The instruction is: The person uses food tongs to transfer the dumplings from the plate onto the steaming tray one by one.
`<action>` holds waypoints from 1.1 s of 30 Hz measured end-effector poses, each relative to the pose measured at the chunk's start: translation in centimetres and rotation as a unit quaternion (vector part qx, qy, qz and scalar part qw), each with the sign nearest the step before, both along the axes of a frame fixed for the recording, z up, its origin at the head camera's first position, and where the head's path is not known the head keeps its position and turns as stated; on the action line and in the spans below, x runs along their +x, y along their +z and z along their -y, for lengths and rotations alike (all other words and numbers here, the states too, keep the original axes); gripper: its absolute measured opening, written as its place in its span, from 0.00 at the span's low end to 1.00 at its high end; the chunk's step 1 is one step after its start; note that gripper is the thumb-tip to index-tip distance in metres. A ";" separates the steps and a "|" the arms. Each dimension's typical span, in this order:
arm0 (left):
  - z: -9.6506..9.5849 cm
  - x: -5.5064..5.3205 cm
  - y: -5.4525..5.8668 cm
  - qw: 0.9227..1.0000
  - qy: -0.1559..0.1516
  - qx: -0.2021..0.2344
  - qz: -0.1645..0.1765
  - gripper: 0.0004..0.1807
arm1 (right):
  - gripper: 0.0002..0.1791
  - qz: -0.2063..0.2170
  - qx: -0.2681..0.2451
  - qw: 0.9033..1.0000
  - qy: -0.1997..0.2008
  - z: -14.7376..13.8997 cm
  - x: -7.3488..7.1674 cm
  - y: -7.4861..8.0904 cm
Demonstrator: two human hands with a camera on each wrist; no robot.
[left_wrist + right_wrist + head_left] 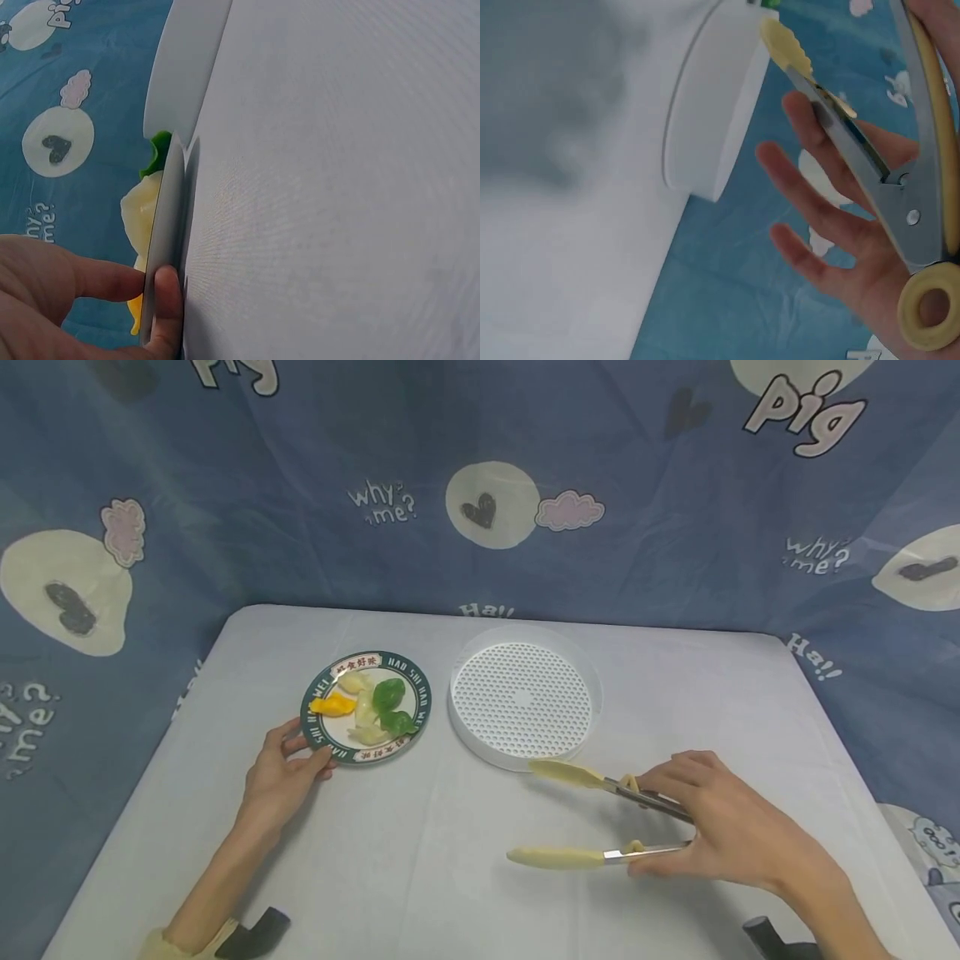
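Observation:
My left hand (pixel 281 777) pinches the near left rim of a round green-and-white plate (pixel 422 687), thumb on top and fingers beneath in the left wrist view. On the plate lie an orange-yellow piece (pixel 333 705), several pale dumpling-like pieces (pixel 366 708) and green leaves (pixel 389 694). My right hand (pixel 738 827) holds metal tongs (pixel 652 797) with pale yellow tips, thumb on one arm and fingers on the other. The tong arms are spread apart with nothing between them. In the right wrist view a yellow ring (pixel 906 319) shows at the tongs' hinge end.
A round white tray (pixel 525 702) with a perforated floor and raised wall stands right of the plate, its near edge close to the upper tong tip. A white cloth covers the table (pixel 450 877). Behind hangs a blue printed curtain (pixel 337 568).

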State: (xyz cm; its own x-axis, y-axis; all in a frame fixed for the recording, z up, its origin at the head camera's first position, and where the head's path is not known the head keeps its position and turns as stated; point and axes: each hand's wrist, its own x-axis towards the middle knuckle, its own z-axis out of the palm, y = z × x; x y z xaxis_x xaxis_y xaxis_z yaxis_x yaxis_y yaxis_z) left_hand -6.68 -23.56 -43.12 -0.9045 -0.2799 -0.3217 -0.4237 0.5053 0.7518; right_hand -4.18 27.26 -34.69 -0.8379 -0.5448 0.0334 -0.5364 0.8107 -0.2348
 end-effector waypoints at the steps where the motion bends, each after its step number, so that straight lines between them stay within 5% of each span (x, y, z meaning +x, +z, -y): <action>1: 0.0 0.0 0.0 1.000 0.000 0.001 -0.001 0.46 | 0.47 -0.014 -0.002 1.000 0.010 0.2 0.0 0.0; 7: 0.1 -0.1 0.0 1.000 0.003 -0.003 -0.007 0.46 | 0.47 -0.086 -0.015 0.994 0.064 1.4 -0.8 -0.2; 26: 0.3 0.3 -0.2 1.000 -0.001 0.007 -0.009 0.46 | 0.50 -0.157 -0.043 0.971 0.173 6.2 -3.5 -2.3; 33: 0.2 0.3 -0.2 1.000 0.001 0.002 -0.010 0.46 | 0.49 -0.149 -0.032 0.972 0.179 7.4 -4.0 -2.3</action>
